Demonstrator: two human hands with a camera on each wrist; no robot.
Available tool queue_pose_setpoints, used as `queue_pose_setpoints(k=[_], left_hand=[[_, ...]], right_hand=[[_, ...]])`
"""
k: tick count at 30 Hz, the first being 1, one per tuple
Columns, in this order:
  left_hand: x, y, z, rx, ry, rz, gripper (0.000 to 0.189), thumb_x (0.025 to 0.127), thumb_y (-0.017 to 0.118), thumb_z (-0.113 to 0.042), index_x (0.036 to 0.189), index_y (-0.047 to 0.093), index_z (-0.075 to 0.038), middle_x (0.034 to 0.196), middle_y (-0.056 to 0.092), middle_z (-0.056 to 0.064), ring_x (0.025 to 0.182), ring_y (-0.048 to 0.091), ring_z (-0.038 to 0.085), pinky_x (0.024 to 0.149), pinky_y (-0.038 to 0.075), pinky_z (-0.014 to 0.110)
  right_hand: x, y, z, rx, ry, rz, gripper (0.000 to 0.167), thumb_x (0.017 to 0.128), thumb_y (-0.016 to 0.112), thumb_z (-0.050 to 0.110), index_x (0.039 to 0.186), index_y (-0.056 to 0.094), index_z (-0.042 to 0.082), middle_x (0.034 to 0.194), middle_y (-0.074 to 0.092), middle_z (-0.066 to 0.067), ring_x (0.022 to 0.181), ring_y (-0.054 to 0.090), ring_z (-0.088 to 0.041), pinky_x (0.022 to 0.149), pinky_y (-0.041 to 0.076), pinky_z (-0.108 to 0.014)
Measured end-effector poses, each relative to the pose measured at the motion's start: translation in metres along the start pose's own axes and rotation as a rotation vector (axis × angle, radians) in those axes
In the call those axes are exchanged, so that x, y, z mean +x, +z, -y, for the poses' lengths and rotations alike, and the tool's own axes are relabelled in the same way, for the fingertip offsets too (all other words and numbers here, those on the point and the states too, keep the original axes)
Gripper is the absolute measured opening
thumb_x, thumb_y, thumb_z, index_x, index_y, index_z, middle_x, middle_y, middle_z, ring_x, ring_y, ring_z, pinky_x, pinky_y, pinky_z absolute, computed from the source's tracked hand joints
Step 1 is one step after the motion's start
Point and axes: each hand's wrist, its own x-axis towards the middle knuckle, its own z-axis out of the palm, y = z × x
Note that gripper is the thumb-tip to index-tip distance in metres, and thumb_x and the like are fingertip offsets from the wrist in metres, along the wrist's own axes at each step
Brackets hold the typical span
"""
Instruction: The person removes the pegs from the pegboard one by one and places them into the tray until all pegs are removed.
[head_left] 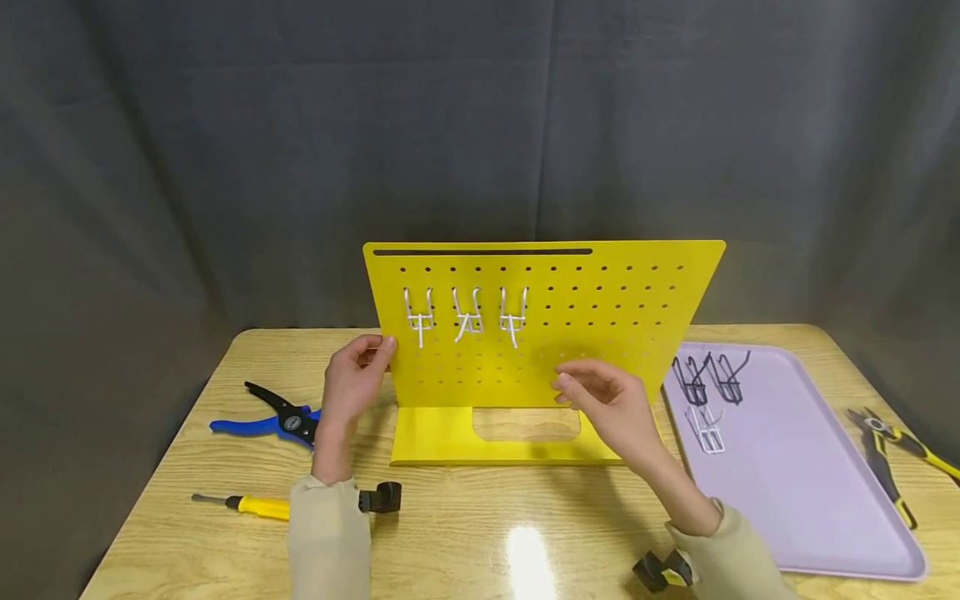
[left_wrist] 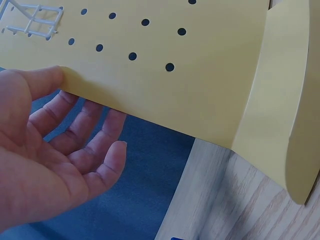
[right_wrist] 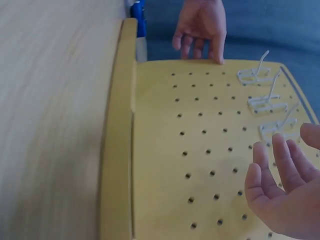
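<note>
A yellow pegboard (head_left: pixel 600 333) stands upright on its bent base, with three white wire hooks (head_left: pixel 467 317) hung in a row at its upper left. My left hand (head_left: pixel 356 379) holds the board's left edge; in the left wrist view the thumb (left_wrist: pixel 47 81) lies on the front face and fingertips reach behind the edge. In front of the board's lower right, my right hand (head_left: pixel 611 404) hovers with nothing in it, its fingers loosely bent. The right wrist view shows that hand (right_wrist: pixel 290 192) palm-side, near the hooks.
On the right, a lilac tray (head_left: pixel 795 483) carries black wire hooks (head_left: pixel 727 383) and a white wire hook (head_left: pixel 707 432). Yellow-and-black pliers (head_left: pixel 879 454) lie beyond its right rim. Blue-handled pliers (head_left: pixel 288 423) and a yellow screwdriver (head_left: pixel 258 507) lie on the left. A dark curtain (head_left: pixel 480 125) hangs behind.
</note>
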Motion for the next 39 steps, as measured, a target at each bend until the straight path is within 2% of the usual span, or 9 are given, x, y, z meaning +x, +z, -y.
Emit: queue_pose_setpoints(k=[3,7,10,15,19,25,30,39], left_hand=[[0.0,0.0,0.001,-0.001,0.001,-0.001,0.031,0.098,0.057,-0.026,0.107,0.066,0.002,0.095,0.064,0.02,0.092,0.061,0.037,0.077,0.046,0.03],[0.001,0.001,0.001,0.004,0.013,-0.004,0.033,0.098,0.057,-0.027,0.107,0.066,0.003,0.094,0.065,0.02,0.092,0.061,0.036,0.076,0.046,0.029],[0.001,0.001,0.002,0.006,0.015,-0.005,0.033,0.098,0.057,-0.028,0.108,0.066,0.003,0.095,0.065,0.02,0.092,0.061,0.036,0.076,0.046,0.028],[0.001,0.0,0.002,0.006,0.009,-0.008,0.033,0.098,0.057,-0.027,0.108,0.066,0.003,0.095,0.065,0.02,0.093,0.06,0.038,0.076,0.047,0.028],[0.001,0.001,0.002,-0.002,0.007,-0.009,0.032,0.097,0.058,-0.026,0.108,0.066,0.003,0.096,0.065,0.02,0.093,0.06,0.038,0.076,0.047,0.028],[0.001,0.001,0.002,-0.004,0.005,-0.008,0.034,0.098,0.057,-0.028,0.109,0.066,0.002,0.097,0.065,0.019,0.094,0.06,0.038,0.078,0.047,0.029],[0.001,0.002,0.001,-0.009,0.003,-0.005,0.034,0.097,0.057,-0.029,0.109,0.066,0.003,0.099,0.065,0.02,0.095,0.06,0.038,0.08,0.048,0.03],[0.002,0.001,0.002,0.008,-0.008,-0.009,0.034,0.097,0.058,-0.028,0.11,0.065,0.003,0.099,0.064,0.021,0.094,0.061,0.037,0.078,0.047,0.028]], right_hand=[[0.005,0.006,0.005,0.033,-0.031,0.007,0.021,0.093,0.061,0.004,0.11,0.063,-0.009,0.09,0.071,0.0,0.074,0.068,-0.011,0.075,0.055,-0.03],[0.01,0.012,0.009,0.072,-0.044,0.011,0.022,0.094,0.06,0.004,0.11,0.063,-0.01,0.091,0.071,-0.005,0.074,0.068,-0.012,0.074,0.055,-0.029],[0.013,0.016,0.013,0.092,-0.038,0.006,0.023,0.094,0.061,0.005,0.111,0.062,-0.01,0.093,0.07,-0.011,0.075,0.068,-0.018,0.073,0.056,-0.03],[0.022,0.024,0.02,0.09,-0.028,0.011,0.023,0.093,0.062,0.008,0.113,0.064,-0.004,0.098,0.068,-0.023,0.075,0.068,-0.019,0.072,0.055,-0.033],[0.029,0.029,0.023,0.099,-0.032,0.029,0.024,0.093,0.063,0.007,0.115,0.063,0.0,0.098,0.067,-0.026,0.075,0.068,-0.019,0.073,0.055,-0.037],[0.038,0.035,0.025,0.127,-0.052,0.041,0.025,0.093,0.063,0.008,0.115,0.063,-0.003,0.099,0.067,-0.024,0.075,0.067,-0.024,0.071,0.055,-0.034],[0.042,0.037,0.026,0.131,-0.035,0.028,0.023,0.093,0.063,0.008,0.111,0.064,-0.006,0.101,0.068,-0.018,0.073,0.067,-0.019,0.07,0.055,-0.036],[0.043,0.039,0.026,0.14,-0.026,0.049,0.022,0.094,0.062,0.008,0.11,0.066,-0.005,0.107,0.065,-0.027,0.073,0.068,-0.018,0.07,0.055,-0.037]])
